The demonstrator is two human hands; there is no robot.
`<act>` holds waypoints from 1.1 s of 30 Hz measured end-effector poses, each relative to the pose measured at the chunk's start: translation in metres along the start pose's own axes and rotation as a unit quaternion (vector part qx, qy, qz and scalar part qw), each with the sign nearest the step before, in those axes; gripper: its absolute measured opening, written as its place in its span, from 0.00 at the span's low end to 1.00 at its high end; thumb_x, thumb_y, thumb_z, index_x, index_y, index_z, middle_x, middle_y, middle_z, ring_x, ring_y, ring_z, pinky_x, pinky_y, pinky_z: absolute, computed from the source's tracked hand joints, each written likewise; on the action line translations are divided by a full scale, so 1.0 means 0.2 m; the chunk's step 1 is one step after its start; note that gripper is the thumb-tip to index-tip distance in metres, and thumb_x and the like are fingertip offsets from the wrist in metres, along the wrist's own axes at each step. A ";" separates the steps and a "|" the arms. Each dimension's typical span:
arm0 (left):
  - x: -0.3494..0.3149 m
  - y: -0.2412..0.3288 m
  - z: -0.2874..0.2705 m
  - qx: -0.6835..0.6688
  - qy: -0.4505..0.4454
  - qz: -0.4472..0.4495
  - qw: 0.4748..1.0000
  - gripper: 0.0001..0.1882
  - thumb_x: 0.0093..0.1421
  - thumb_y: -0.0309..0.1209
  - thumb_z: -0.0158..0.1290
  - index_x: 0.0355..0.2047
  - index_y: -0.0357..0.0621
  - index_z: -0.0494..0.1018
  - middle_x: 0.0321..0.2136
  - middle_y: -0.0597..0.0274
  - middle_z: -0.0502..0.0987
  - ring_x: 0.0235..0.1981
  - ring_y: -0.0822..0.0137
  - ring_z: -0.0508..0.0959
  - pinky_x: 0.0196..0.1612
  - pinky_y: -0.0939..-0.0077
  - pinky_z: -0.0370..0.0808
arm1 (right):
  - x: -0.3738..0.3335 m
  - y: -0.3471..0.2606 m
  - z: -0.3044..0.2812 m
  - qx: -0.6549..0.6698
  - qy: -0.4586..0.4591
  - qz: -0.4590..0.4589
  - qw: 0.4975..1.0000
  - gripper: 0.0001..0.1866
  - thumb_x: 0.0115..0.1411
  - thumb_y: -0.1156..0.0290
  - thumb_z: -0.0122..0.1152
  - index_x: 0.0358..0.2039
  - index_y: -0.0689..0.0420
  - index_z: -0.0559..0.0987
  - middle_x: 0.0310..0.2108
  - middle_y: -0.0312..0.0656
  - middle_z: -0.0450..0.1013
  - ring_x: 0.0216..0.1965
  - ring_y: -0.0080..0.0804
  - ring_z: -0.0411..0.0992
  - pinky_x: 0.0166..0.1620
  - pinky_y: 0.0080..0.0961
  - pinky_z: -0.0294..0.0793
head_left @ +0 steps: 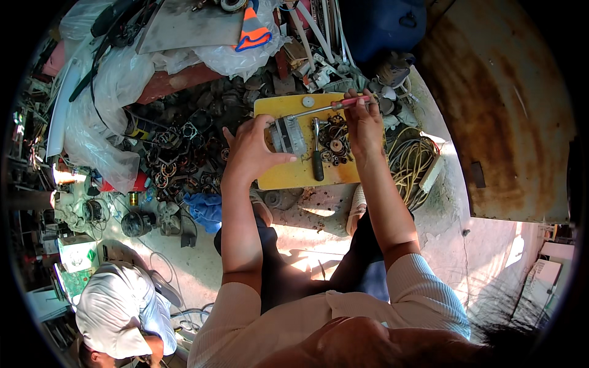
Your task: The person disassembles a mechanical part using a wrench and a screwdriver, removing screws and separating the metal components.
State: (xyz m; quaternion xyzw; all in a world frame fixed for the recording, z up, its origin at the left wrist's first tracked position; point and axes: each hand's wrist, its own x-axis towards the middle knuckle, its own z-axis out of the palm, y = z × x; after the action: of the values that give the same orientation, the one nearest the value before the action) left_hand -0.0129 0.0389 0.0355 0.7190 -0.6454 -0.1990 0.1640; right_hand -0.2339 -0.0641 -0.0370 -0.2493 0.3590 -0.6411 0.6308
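A yellow board lies before me. My left hand grips a boxy grey part with ridged metal and clear-looking sides, thumb along its near edge and fingers at its far left. In my right hand is a screwdriver with a red handle. Its shaft points left, and the tip meets or nearly meets the far edge of the grey part. Between my hands a ratchet wrench with a dark handle rests on the board. Small dark rings and gear-like pieces are heaped beside it.
A whitish disc sits at the board's far edge. Heaped metal parts spread to the left. Coiled yellowish cable lies to the right, near a rusty sheet. Another person bends low at the lower left.
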 end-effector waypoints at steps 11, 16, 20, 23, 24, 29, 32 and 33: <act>0.00 0.00 -0.01 -0.007 -0.005 -0.005 1.000 0.50 0.33 0.47 0.72 0.57 0.49 0.64 0.55 0.54 0.71 0.61 0.54 0.65 0.65 0.30 0.37 | 0.01 -0.02 -0.01 -0.010 0.016 0.005 1.000 0.20 0.68 0.59 0.53 0.59 0.45 0.68 0.45 0.29 0.72 0.46 0.20 0.70 0.49 0.25 0.66; -0.01 -0.01 0.01 -0.001 0.019 0.008 1.000 0.50 0.32 0.47 0.72 0.57 0.49 0.64 0.55 0.54 0.71 0.61 0.53 0.65 0.65 0.31 0.37 | -0.01 -0.03 0.02 -0.006 0.025 0.035 0.999 0.19 0.68 0.60 0.53 0.59 0.45 0.68 0.46 0.28 0.71 0.45 0.20 0.70 0.48 0.25 0.66; -0.01 0.00 -0.01 -0.016 0.002 -0.015 1.000 0.51 0.32 0.48 0.72 0.58 0.50 0.64 0.55 0.53 0.71 0.61 0.53 0.65 0.65 0.31 0.37 | -0.03 -0.05 0.04 -0.031 0.044 0.035 0.998 0.19 0.68 0.58 0.53 0.57 0.47 0.69 0.40 0.26 0.72 0.40 0.15 0.70 0.45 0.21 0.66; 0.00 -0.01 0.00 -0.001 -0.006 -0.003 1.000 0.52 0.32 0.48 0.72 0.58 0.49 0.63 0.54 0.53 0.71 0.61 0.53 0.65 0.65 0.31 0.37 | -0.01 -0.03 0.00 -0.024 0.025 0.019 0.999 0.19 0.68 0.58 0.53 0.57 0.45 0.69 0.42 0.26 0.72 0.42 0.17 0.69 0.47 0.23 0.64; 0.00 -0.02 0.01 0.000 0.001 0.002 1.000 0.51 0.32 0.48 0.73 0.58 0.49 0.63 0.54 0.53 0.71 0.61 0.53 0.65 0.65 0.31 0.37 | 0.00 -0.02 -0.01 -0.021 0.018 0.010 1.000 0.20 0.68 0.58 0.53 0.58 0.44 0.69 0.43 0.26 0.71 0.45 0.18 0.69 0.50 0.26 0.63; -0.01 -0.01 0.01 -0.031 0.019 -0.005 0.999 0.51 0.32 0.48 0.73 0.58 0.49 0.63 0.53 0.53 0.72 0.60 0.53 0.65 0.66 0.31 0.36 | -0.02 -0.05 0.03 0.018 0.025 0.044 0.999 0.19 0.68 0.58 0.52 0.58 0.44 0.69 0.44 0.27 0.71 0.45 0.19 0.69 0.50 0.26 0.64; 0.00 -0.02 0.00 -0.012 -0.006 -0.005 1.000 0.53 0.32 0.48 0.72 0.60 0.49 0.62 0.54 0.53 0.72 0.61 0.53 0.65 0.66 0.32 0.35 | -0.02 -0.07 0.05 0.013 0.060 0.062 0.996 0.18 0.68 0.59 0.52 0.57 0.46 0.68 0.44 0.28 0.72 0.43 0.19 0.70 0.48 0.23 0.66; 0.00 -0.02 0.01 -0.006 -0.001 0.000 1.000 0.53 0.32 0.48 0.72 0.59 0.50 0.62 0.54 0.53 0.72 0.61 0.53 0.65 0.66 0.32 0.35 | 0.00 -0.06 0.02 0.009 0.057 0.062 0.996 0.19 0.68 0.59 0.52 0.58 0.46 0.68 0.46 0.29 0.71 0.46 0.21 0.70 0.50 0.25 0.65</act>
State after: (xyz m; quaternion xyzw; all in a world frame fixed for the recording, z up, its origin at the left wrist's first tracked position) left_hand -0.0099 0.0397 0.0312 0.7175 -0.6446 -0.2037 0.1681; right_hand -0.2379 -0.0657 -0.0257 -0.1838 0.4030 -0.6175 0.6500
